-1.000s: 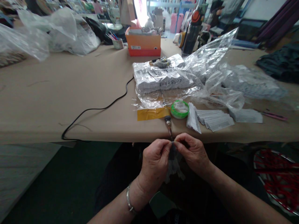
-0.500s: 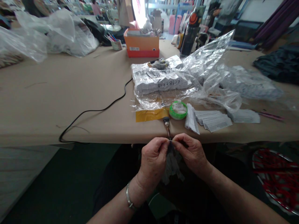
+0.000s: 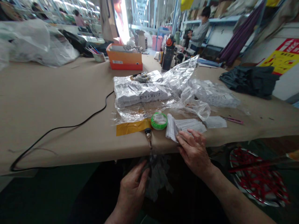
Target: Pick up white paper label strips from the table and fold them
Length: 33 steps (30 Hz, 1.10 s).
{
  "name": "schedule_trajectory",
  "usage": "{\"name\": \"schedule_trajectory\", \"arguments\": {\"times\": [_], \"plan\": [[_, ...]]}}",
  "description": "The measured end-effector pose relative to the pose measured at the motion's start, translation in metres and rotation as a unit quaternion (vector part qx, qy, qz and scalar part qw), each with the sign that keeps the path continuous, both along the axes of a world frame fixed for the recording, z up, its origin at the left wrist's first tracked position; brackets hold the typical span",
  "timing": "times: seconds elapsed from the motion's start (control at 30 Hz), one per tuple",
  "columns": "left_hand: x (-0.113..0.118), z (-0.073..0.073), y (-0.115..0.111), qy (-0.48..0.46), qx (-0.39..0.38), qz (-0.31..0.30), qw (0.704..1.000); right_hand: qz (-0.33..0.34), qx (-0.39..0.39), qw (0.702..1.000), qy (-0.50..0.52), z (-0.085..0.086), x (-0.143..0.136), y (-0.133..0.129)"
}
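My right hand rests its fingertips on the near edge of the printed white label stacks, fingers spread. Below the table edge is my left hand, thumb apart from its fingers, with nothing visible between them. Pale, translucent strips hang just right of it, under the metal tip of a dark-handled tool. That tool points toward me over the edge, beside yellow-brown tape. A green-rimmed round container with whitish material stands between tool and labels.
Behind lie plastic-wrapped white bundles. Further back stand an orange box and a dark bottle. A black cable crosses the left side. Red pieces fill a tray at lower right. A person stands in the background.
My hands have parted from their pinch at the tool tip. The right moved to the labels and opened; the left drew down and its thumb came apart. The view has tilted up and turned right.
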<state>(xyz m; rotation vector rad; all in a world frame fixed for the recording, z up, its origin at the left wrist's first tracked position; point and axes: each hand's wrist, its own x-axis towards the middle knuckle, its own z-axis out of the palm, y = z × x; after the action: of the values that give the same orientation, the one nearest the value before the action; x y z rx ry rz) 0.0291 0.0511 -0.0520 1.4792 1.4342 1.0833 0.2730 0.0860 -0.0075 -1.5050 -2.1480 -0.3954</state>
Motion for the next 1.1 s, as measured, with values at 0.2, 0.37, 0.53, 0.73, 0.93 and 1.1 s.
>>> {"name": "schedule_trajectory", "arguments": {"times": [0.2, 0.37, 0.53, 0.73, 0.93, 1.1], "plan": [[0.018, 0.011, -0.007, -0.047, -0.057, -0.032, 0.997, 0.029, 0.055, 0.996, 0.059, -0.004, 0.006, -0.001], [0.048, 0.036, -0.005, -0.220, -0.239, -0.093, 0.941, 0.085, 0.055, 0.990, 0.099, 0.009, 0.000, -0.024], [0.076, 0.054, -0.001, -0.491, -0.363, -0.070, 0.789, 0.173, 0.016, 0.980, 0.095, 0.014, -0.020, -0.061], [0.087, 0.052, 0.006, -0.427, -0.393, -0.032, 0.814, 0.130, -0.001, 0.988, 0.082, 0.008, 0.009, -0.042], [0.085, 0.047, 0.000, -0.352, -0.395, -0.061, 0.846, -0.013, 0.005, 1.000, 0.023, -0.012, 0.054, -0.005], [0.085, 0.043, 0.001, -0.344, -0.417, -0.071, 0.838, 0.021, 0.051, 0.993, 0.100, -0.014, 0.060, -0.005]]}}
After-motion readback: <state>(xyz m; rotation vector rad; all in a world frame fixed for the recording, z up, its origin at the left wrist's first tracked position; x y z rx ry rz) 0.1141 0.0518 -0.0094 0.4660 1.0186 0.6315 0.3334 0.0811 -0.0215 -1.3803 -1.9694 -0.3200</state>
